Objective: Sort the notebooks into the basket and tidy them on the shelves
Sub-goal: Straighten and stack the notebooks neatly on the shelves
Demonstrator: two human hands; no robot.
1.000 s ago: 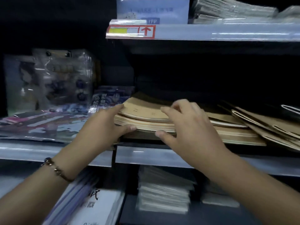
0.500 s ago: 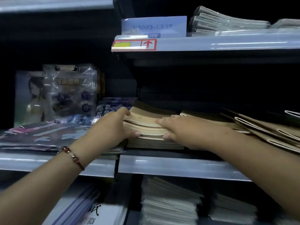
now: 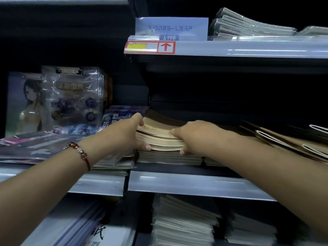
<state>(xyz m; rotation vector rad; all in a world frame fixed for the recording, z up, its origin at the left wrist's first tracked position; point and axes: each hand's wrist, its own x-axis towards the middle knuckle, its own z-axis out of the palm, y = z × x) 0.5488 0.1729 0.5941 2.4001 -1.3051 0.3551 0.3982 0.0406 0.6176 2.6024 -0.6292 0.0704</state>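
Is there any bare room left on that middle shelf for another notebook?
Hardly. Both hands, left hand and right hand, grip the tan notebooks atop a stack. Wrapped magazines crowd the left, slanted brown folders the right. The only free room is the dark gap above the stack, under the upper shelf.

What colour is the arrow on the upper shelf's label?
The arrow is red, on a white square with a red border; the head view shows it.
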